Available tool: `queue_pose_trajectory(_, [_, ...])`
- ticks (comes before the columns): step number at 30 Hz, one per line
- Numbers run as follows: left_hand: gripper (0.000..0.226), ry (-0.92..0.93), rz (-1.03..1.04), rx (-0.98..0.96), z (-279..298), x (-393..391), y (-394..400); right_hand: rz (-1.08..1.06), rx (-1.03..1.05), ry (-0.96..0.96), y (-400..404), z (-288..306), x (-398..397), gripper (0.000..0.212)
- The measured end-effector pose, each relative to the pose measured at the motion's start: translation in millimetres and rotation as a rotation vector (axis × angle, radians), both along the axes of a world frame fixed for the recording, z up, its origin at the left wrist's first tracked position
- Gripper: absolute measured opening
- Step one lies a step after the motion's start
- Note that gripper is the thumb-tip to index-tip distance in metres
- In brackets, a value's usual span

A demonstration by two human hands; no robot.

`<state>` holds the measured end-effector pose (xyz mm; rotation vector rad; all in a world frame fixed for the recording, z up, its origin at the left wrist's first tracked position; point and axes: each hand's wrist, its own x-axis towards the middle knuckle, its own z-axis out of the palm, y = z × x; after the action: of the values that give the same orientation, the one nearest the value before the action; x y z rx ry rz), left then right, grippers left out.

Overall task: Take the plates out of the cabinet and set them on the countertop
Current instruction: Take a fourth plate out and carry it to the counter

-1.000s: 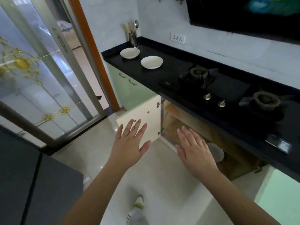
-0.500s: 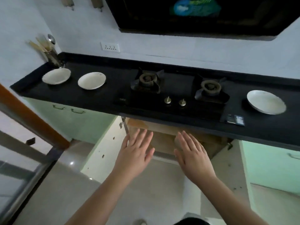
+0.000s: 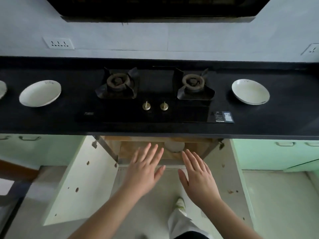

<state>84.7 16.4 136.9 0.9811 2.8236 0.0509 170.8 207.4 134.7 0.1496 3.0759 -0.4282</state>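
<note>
Left hand (image 3: 145, 171) and right hand (image 3: 198, 175) reach palm-down, fingers straight, empty, toward the open cabinet (image 3: 143, 149).

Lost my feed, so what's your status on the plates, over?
Left hand and right hand open, empty, at the open cabinet. One plate inside, two in full view on countertop. Nothing in the way.

Black tabletop (image 3: 51, 121) running from left edge to right edge. A two-burner gas hob (image 3: 155, 95) is set in its middle, two brass knobs (image 3: 155, 106) toward the front edge. Left of the hob lies a white plate (image 3: 40, 93), with another plate (image 3: 2, 88) cut off at the left edge. Right of the hob lies a third white plate (image 3: 250, 91).
</note>
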Motion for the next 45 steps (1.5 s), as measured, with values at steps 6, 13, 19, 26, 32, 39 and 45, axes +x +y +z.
queue_pose_trajectory(6, [0.069,-0.045,0.093,-0.031,-25.9,-26.1,17.0,0.048,0.005,-0.057,21.2,-29.6,-33.1,0.063])
queue_pose_trajectory(13, [0.065,-0.092,0.076,-0.020,-77.2,-50.0,20.9,0.037,0.033,-0.111,26.6,-73.6,-66.6,0.061])
queue_pose_trajectory(19, [0.061,-0.076,-0.073,-0.048,-141.3,-84.2,6.0,-0.021,0.021,-0.139,12.1,-141.3,-88.1,0.061])
queue_pose_trajectory(26, [0.070,-0.124,-0.099,-0.099,-211.2,-109.1,9.6,-0.068,0.035,-0.133,10.7,-209.3,-119.0,0.059])
queue_pose_trajectory(32, [0.071,-0.101,-0.116,-0.075,-299.2,-134.4,29.2,-0.083,0.071,-0.134,32.6,-295.9,-138.9,0.059])
queue_pose_trajectory(39, [0.080,-0.086,-0.184,-0.049,-424.0,-158.7,59.6,-0.009,0.066,-0.084,60.6,-407.4,-164.0,0.055])
queue_pose_trajectory(45, [0.068,-0.056,-0.152,0.011,-525.2,-189.1,89.8,-0.031,0.162,-0.160,104.8,-501.1,-191.3,0.059])
